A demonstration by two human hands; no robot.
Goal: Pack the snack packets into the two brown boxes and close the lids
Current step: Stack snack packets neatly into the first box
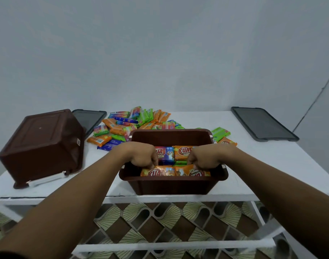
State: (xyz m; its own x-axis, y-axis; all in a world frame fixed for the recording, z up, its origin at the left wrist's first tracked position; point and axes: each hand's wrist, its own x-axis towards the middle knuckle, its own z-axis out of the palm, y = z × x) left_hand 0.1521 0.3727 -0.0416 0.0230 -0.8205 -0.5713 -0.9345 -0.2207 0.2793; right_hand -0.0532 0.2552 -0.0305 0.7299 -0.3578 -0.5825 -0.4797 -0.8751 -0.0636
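Counter (262, 165): white top on a white frame, patterned floor below; it carries everything. Second brown box (42, 146) lies tipped over at the left end, base toward us, holding nothing that we can see. Open brown box (171, 184) sits upright at the near edge, centre. It is partly filled: a back row of blue and orange packets, something green beneath, and a front row against the near wall. Two dark lids lie flat on the counter: left lid (90, 118) just behind the tipped box, right lid (262, 124) well apart at the far right. Loose pile (141, 120) of orange, green and blue snack packets is spread behind and beside the open box; many are not yet packed.

Left hand (141, 156) and right hand (204, 159) both reach into the open box, knuckles up. Front-row packets (160, 171), two orange ones side by side, stand on edge against the near wall. Fingers (153, 165) of each hand are curled down and pinch the top edge of one packet; the fingertips themselves are hidden from us.

Step in hand, as we judge it: seating this row in the first box. Next move calls for letting go, then reaching over the far wall to the pile for more. The tipped box needs righting before it takes any, and the lids come last.
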